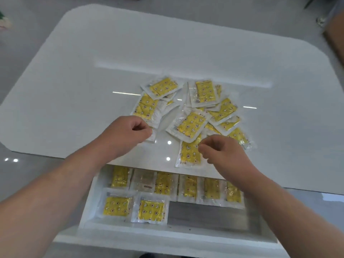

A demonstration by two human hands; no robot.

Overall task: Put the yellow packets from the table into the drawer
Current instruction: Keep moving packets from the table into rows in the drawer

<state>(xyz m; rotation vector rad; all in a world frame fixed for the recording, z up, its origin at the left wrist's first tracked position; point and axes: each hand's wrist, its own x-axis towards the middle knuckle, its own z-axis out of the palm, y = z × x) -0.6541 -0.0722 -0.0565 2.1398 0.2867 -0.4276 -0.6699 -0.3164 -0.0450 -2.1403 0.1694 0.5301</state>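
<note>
White table (93, 71), with an open drawer (214, 215) below its near edge. A loose, overlapping heap of yellow packets (191, 123) lies mid-table; more packets (150, 210) already lie in rows in the drawer. Left hand (128, 133): fingers curled, pinching the corner of a packet at the heap's left edge. Right hand (223, 153): fingers curled over the nearest packet (189, 153); contact cannot be told. Risk: slick, overlapping wrappers may drag neighbours off the edge, or a corner pinch may slip.
</note>
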